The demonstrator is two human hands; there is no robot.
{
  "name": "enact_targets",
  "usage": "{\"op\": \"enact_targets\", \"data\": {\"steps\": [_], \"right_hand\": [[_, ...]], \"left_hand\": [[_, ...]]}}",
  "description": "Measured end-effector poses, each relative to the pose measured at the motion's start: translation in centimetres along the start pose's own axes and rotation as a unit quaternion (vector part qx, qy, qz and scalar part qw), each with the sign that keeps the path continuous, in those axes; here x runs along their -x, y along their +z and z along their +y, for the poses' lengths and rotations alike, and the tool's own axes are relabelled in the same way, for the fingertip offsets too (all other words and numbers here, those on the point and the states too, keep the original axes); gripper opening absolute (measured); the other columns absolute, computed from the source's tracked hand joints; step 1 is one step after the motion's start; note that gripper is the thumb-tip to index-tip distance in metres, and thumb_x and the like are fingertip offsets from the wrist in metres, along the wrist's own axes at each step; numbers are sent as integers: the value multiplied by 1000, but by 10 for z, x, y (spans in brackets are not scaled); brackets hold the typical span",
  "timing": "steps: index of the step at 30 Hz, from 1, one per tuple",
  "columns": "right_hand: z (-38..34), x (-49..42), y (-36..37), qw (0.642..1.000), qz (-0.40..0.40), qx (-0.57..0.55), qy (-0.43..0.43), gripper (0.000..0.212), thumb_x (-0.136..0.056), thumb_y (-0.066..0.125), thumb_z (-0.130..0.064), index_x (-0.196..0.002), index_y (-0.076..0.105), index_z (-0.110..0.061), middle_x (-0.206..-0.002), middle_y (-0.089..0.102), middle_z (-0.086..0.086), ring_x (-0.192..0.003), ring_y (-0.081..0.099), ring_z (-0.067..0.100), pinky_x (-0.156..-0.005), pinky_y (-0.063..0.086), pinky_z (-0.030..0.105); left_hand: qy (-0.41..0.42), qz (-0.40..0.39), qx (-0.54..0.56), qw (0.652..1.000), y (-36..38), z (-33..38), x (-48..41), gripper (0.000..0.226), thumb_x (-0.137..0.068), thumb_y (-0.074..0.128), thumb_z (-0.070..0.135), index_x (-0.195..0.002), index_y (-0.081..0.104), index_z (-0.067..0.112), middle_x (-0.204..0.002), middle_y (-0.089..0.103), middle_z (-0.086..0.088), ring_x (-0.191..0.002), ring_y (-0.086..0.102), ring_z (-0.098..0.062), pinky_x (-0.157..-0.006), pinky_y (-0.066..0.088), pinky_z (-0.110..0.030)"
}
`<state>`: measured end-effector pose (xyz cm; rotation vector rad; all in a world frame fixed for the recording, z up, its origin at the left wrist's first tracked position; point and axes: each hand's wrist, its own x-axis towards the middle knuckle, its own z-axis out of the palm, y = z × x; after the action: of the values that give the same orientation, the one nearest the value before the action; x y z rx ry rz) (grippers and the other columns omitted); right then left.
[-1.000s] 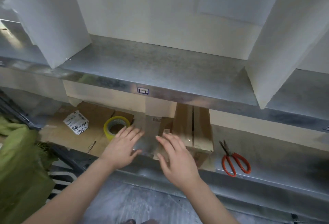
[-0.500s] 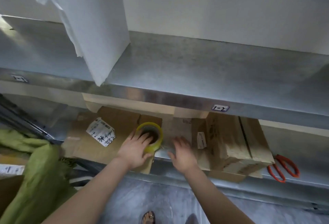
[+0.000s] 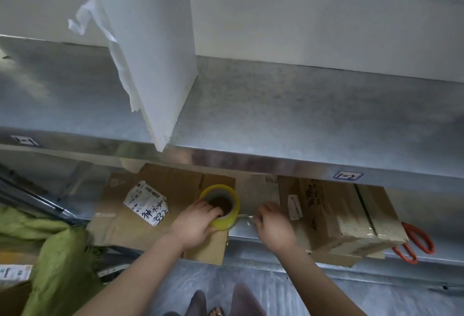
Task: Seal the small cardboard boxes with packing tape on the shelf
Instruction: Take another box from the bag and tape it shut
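Note:
A roll of yellowish packing tape (image 3: 226, 215) stands on flattened cardboard (image 3: 175, 185) on the lower metal shelf. My left hand (image 3: 195, 225) grips the roll, with fingers hooked into its core. A clear strip of tape (image 3: 244, 216) runs from the roll to the right, where my right hand (image 3: 272, 225) pinches its free end. Just right of that hand sits a small cardboard box (image 3: 339, 212) with shiny tape along its top seam and down its front.
Orange-handled scissors (image 3: 414, 243) lie on the shelf right of the box. A white shipping label (image 3: 145, 202) sticks to the flattened cardboard. Green fabric (image 3: 45, 253) bulges at lower left. The upper metal shelf (image 3: 276, 125) overhangs, carrying a white divider panel (image 3: 150, 52).
Both hands lay flat on the cardboard a second ago. My left hand has since taken hold of the tape roll, and my right hand has pulled a strip out of it. The view shifted left.

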<state>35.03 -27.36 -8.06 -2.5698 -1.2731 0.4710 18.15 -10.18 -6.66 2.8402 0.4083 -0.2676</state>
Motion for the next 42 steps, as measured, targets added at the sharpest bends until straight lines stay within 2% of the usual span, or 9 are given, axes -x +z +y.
{"op": "enact_targets", "data": {"steps": [4, 8, 14, 18, 22, 28, 34, 38, 42], "right_hand": [[-6, 10, -26, 998, 7, -39, 47, 17, -98, 48, -23, -108, 59, -16, -104, 66, 8, -93, 61, 27, -67, 37, 31], [-11, 26, -57, 994, 48, -69, 73, 37, -96, 55, -26, -131, 53, -15, -105, 70, 9, -97, 65, 27, -77, 49, 31], [-4, 71, -105, 982, 83, -147, 85, 10, -85, 67, -38, -79, 64, -31, -76, 61, -15, -80, 61, 13, -64, 45, 22], [16, 108, -128, 974, 221, -46, 18, 15, -85, 68, -36, -76, 58, -32, -90, 55, -15, -88, 48, 11, -64, 42, 28], [62, 135, -144, 974, 141, -168, 56, 23, -87, 68, -38, -71, 52, -34, -65, 56, -16, -68, 53, 3, -56, 37, 20], [132, 168, -174, 962, 114, -248, 29, 23, -86, 71, -28, -69, 57, -32, -64, 62, -12, -66, 57, 1, -59, 41, 16], [186, 172, -210, 954, 122, -272, 28, 15, -88, 68, -26, -75, 63, -28, -76, 67, -11, -76, 60, 1, -72, 46, 23], [200, 173, -224, 951, 70, -297, 37, 11, -87, 71, -26, -76, 69, -25, -73, 69, -4, -73, 63, 12, -77, 56, 38], [193, 183, -228, 951, 81, -297, -3, 12, -84, 74, -26, -73, 69, -28, -71, 69, -7, -70, 64, 7, -73, 56, 32]], "left_hand": [[10, 33, 158, 987, -34, 11, 5, 49, -96, 54, 33, -142, 39, 25, -147, 41, 4, -136, 33, -17, -110, 22, -24], [38, 22, 159, 986, -63, 31, 12, 54, -92, 56, 49, -140, 36, 34, -143, 36, 14, -133, 26, -8, -106, 14, -25], [23, 99, 183, 978, -87, 65, 23, 59, -84, 71, 41, -133, 44, 24, -132, 42, 11, -120, 36, -7, -95, 23, -11], [57, 147, 207, 965, -93, 98, 28, 50, -77, 75, 50, -119, 52, 35, -119, 53, 20, -113, 44, 5, -93, 29, -5], [50, 183, 181, 965, -85, 140, 26, 52, -74, 76, 52, -119, 57, 35, -110, 52, 29, -105, 45, 8, -89, 28, -3], [-22, 144, 47, 988, -69, 202, 13, 59, -76, 73, 54, -129, 54, 35, -118, 58, 15, -109, 48, -10, -93, 32, -24], [-38, 110, 215, 970, -69, 253, 20, 52, -69, 78, 54, -106, 43, 48, -110, 52, 25, -102, 46, 8, -81, 35, -11], [-38, 128, 183, 974, -75, 264, 23, 46, -72, 74, 59, -110, 51, 42, -109, 56, 20, -98, 47, 9, -81, 31, -3], [-56, 150, 136, 978, -81, 265, 8, 48, -71, 80, 46, -110, 57, 29, -108, 47, 15, -99, 48, -3, -83, 35, -16]]}}
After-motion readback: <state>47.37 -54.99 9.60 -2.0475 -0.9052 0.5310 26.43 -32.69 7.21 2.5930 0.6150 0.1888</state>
